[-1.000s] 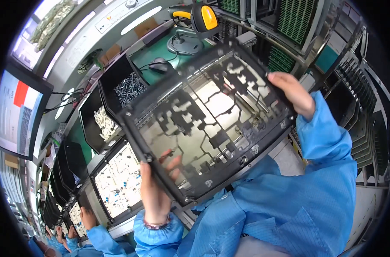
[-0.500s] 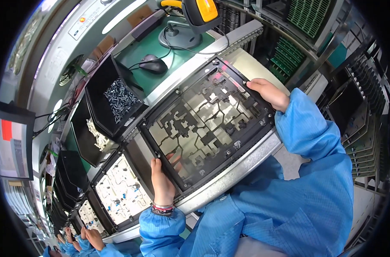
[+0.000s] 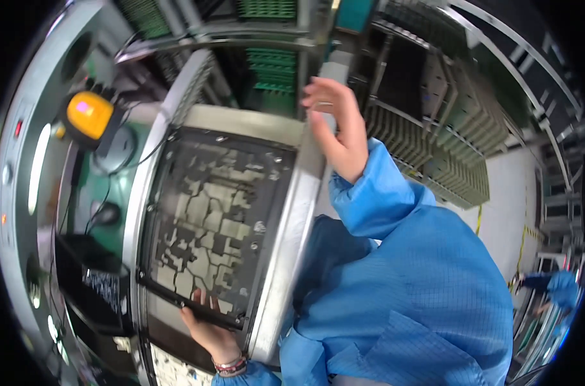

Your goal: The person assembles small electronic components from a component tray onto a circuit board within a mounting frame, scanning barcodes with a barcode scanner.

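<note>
The metal-railed surface [image 3: 288, 238] runs away from you; nearest, your left hand [image 3: 214, 339] clasps the near edge of the black frame [image 3: 209, 225], which stretches ahead of it; your right hand [image 3: 340, 128] hangs empty beyond the frame's right side, thumb and fingers apart; further off stand a yellow-and-black scanner [image 3: 90, 117] and a green rack [image 3: 271, 67]

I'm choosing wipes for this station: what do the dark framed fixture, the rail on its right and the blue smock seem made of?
Dark framed fixture: perhaps plastic or composite, fairly matte; black with little shine, though coated metal is possible.
Rail: probably bare metal, satin; silvery grey with bright streaks.
Blue smock: likely thin woven synthetic, slightly lustrous; fine grid lines, soft creases.
</note>
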{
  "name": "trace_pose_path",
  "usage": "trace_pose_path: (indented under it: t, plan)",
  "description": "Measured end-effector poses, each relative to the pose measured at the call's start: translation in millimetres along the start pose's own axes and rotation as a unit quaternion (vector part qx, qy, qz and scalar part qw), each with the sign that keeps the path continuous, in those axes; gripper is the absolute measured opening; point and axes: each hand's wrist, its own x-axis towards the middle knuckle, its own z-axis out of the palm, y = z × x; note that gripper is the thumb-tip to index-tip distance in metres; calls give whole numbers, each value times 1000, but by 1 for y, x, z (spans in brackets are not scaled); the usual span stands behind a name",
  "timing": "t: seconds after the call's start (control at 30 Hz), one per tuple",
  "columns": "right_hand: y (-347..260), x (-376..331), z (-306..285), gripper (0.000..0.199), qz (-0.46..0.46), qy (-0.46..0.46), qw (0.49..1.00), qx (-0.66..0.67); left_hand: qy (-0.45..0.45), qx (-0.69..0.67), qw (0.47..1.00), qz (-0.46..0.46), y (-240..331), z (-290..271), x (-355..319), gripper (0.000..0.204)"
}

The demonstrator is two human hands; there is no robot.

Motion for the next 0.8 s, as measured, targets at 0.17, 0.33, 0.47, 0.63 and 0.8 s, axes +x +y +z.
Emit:
trace_pose_path:
  t: [0.17, 0.33, 0.47, 0.63, 0.8]
  plan:
    - [60, -23, -143, 47, 113, 237, 898, -352, -50, -13, 998, -30, 4, -12, 0, 51]
    - [82, -30, -239, 43, 117, 265, 727, -623, -65, 14, 997, -30, -4, -15, 7, 51]
    - [80, -26, -226, 32, 83, 246, 651, -714, -66, -16, 997, -34, 1, -18, 2, 41]
    - [90, -17, -219, 26, 128, 276, 576, -759, -60, -24, 998, -21, -1, -15, 1, 45]
    - [110, -12, -231, 19, 88, 289, 575, -760, -51, -40, 998, -26, -1, -11, -1, 41]
